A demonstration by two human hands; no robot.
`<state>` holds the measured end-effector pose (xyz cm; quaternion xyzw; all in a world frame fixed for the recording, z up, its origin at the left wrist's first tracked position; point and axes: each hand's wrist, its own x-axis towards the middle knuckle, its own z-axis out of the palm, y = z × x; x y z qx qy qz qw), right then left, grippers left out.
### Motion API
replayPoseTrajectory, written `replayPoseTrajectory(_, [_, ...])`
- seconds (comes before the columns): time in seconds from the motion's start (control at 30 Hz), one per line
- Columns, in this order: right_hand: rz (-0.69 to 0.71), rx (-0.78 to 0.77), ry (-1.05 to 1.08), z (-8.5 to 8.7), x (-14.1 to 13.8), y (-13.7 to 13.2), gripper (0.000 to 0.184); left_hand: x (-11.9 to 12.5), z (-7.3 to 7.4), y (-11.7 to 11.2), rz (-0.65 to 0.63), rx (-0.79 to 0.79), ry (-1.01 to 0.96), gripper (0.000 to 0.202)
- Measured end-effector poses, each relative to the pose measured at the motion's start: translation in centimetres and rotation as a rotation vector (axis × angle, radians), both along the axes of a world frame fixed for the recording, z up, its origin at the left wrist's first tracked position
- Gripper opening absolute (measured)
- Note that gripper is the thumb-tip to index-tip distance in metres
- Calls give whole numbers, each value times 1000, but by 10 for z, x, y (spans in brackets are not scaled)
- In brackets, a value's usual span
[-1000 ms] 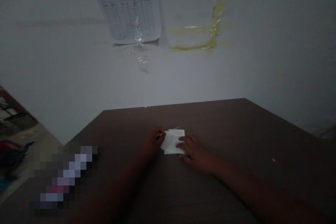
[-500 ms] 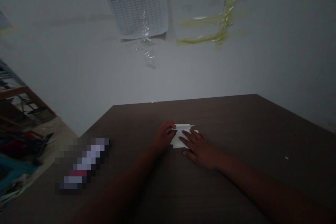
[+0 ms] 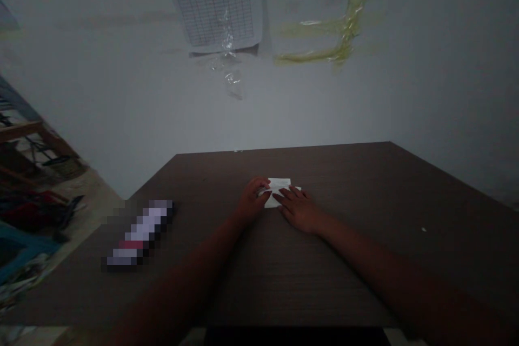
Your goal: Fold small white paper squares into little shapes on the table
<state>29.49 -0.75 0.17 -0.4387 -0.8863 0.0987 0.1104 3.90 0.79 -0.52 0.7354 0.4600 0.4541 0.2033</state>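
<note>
A small folded white paper lies on the dark brown table, near its middle. My left hand rests at the paper's left edge with fingers curled, pinching the edge. My right hand lies flat on the paper's right part, fingers stretched out and pressing it down. The scene is dim, and most of the paper is covered by my fingers.
A pixelated oblong object lies on the table to the left. A printed grid sheet and yellowish tape strips hang on the white wall behind. Cluttered wooden shelving stands at far left. A tiny white speck sits at right.
The paper has gone from a lifted, tilted sheet to a flatter fold under my hands. My right hand has slid onto it, fingers flat. The view has shifted a little.
</note>
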Motion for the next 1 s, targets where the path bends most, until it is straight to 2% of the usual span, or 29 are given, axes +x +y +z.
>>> replayPoseTrajectory(0.03, [-2, 0, -4, 1, -2, 2, 63, 0, 2, -1, -3, 6, -2, 5])
replayPoseTrajectory(0.1, [-5, -3, -10, 3, -5, 6, 64, -1, 4, -2, -11, 13, -2, 13])
replayPoseTrajectory(0.17, [-10, -7, -13, 5, -9, 11, 62, -2, 4, -3, -23, 17, 5, 13])
replayPoseTrajectory(0.33, [-28, -1, 15, 3, -18, 22, 60, -8, -1, -2, -72, 35, 73, 6])
replayPoseTrajectory(0.37, [-30, 6, 26, 2, -19, 25, 60, -9, -3, -2, -82, 38, 94, 8])
replayPoseTrajectory(0.47, [-30, 17, 58, -3, -21, 33, 63, -15, -3, -3, -104, 39, 151, 41])
replayPoseTrajectory(0.5, [-29, 17, 70, -6, -21, 35, 64, -18, -2, -3, -106, 37, 167, 45])
replayPoseTrajectory(0.57, [-26, 24, 102, -10, -19, 37, 66, -21, 1, -5, -106, 31, 190, 34])
replayPoseTrajectory(0.63, [-22, 34, 144, -13, -16, 38, 70, -23, 6, -7, -108, 26, 202, 10])
replayPoseTrajectory(0.67, [-20, 39, 167, -14, -13, 38, 73, -24, 9, -7, -112, 25, 204, 8])
replayPoseTrajectory(0.73, [-19, 46, 214, -15, -6, 35, 80, -24, 13, -9, -129, 24, 210, 19])
replayPoseTrajectory(0.83, [-22, 58, 285, -17, 8, 24, 87, -23, 19, -15, -177, 19, 234, 19])
replayPoseTrajectory(0.93, [-16, 77, 342, -20, 27, 8, 87, -25, 22, -24, -241, 1, 278, 19])
replayPoseTrajectory(1.0, [38, 99, 416, -23, 40, -2, 75, -28, 22, -33, -274, -15, 309, 21])
